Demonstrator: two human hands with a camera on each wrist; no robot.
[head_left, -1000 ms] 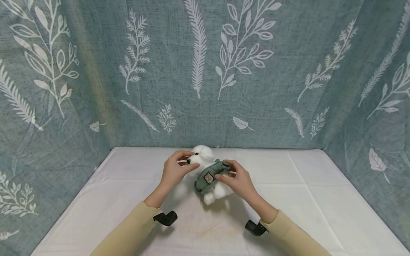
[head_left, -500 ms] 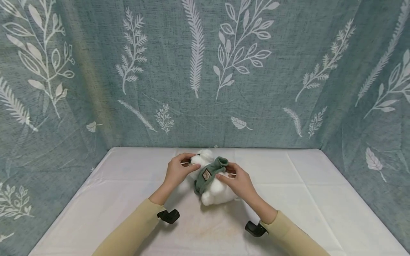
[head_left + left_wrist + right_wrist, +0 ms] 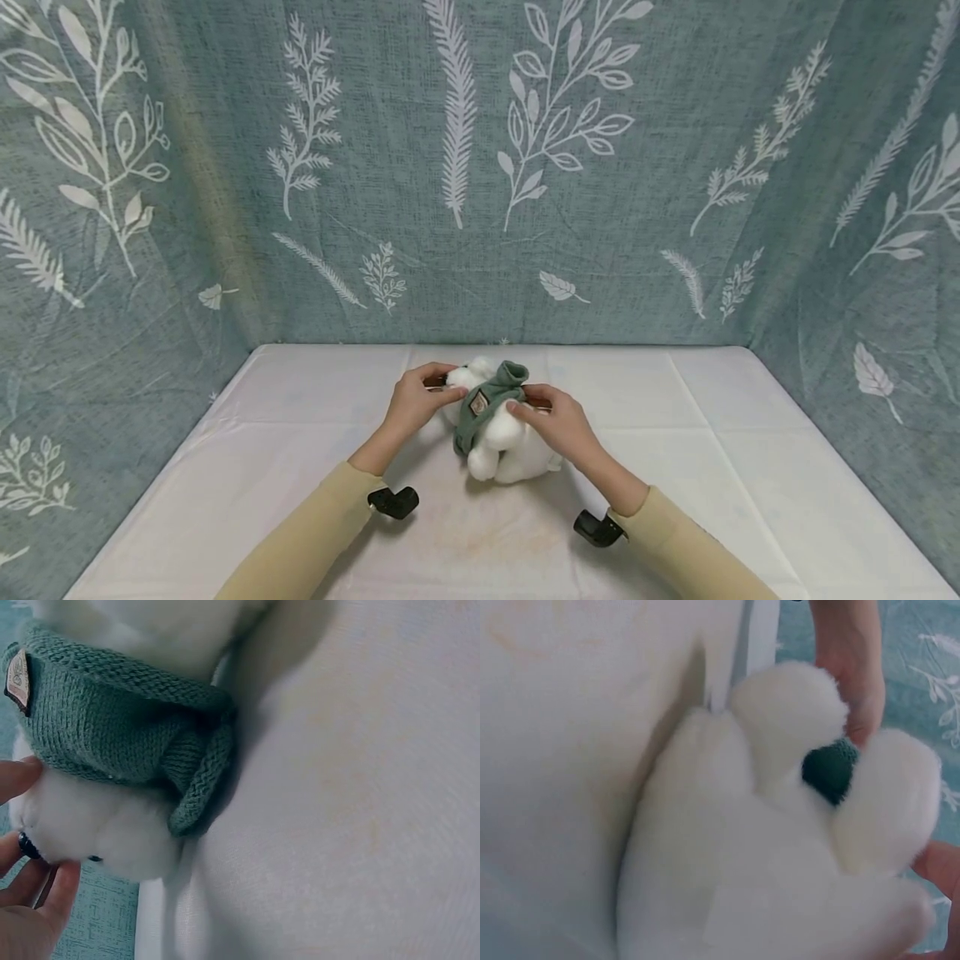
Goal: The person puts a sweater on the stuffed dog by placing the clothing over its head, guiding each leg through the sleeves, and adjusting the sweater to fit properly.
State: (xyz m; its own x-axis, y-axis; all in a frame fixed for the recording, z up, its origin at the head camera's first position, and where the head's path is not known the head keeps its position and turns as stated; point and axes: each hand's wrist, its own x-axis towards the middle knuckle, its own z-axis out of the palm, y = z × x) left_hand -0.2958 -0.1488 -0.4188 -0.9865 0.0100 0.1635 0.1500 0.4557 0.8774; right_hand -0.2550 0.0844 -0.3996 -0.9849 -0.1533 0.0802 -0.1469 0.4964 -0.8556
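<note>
A white plush dog [image 3: 528, 457] in a green knitted sweater [image 3: 491, 400] lies on its side on the table, head to the left and legs toward the camera. My left hand [image 3: 412, 406] grips its head by the muzzle. Thumb and fingers sit on either side of the black nose [image 3: 28, 844] in the left wrist view. My right hand [image 3: 561, 422] pinches the body just behind the sweater, near a leg. Round white legs [image 3: 889, 802] and a bit of sweater [image 3: 830, 771] show in the right wrist view. A small patch [image 3: 478, 404] marks the sweater.
A white cloth [image 3: 675, 500] with fold lines covers the table. Behind and at both sides hangs a blue-green curtain [image 3: 420, 167] with white leaf prints. Black wrist cameras [image 3: 393, 502] sit at both sleeve cuffs.
The plush dog has rolled over and its head has dropped lower. More of its white underside and legs now shows, and the sweater patch has shifted left. Both hands keep their hold.
</note>
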